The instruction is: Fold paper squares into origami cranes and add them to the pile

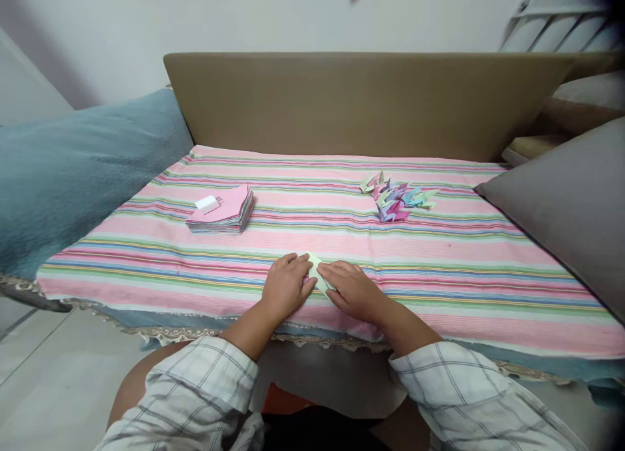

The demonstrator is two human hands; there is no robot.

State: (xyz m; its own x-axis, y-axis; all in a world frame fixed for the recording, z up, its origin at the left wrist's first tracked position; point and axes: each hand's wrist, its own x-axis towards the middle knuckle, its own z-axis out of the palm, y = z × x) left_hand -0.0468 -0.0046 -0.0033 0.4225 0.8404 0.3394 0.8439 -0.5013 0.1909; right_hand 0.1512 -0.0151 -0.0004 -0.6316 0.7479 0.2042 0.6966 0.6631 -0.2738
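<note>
A small light green folded paper (318, 275) lies on the striped cloth in front of me. From its left side my left hand (286, 284) holds it, fingers curled over the edge and thumb at the lower part. My right hand (355, 291) is closed on the right side of the same paper, fingertips pressing it near the middle. The hands partly cover the paper, so its full shape is hidden. Beyond and to the right sits a cluster of folded paper cranes (390, 200) in several pastel colours.
A stack of coloured paper sheets (224, 213), pink on top, stands at left with a white plug adapter (208, 204) on it. The striped cloth (303, 223) covers the seat. Behind rises a brown board (342, 106). A blue-covered armrest (92, 158) and grey cushion (571, 204) flank it.
</note>
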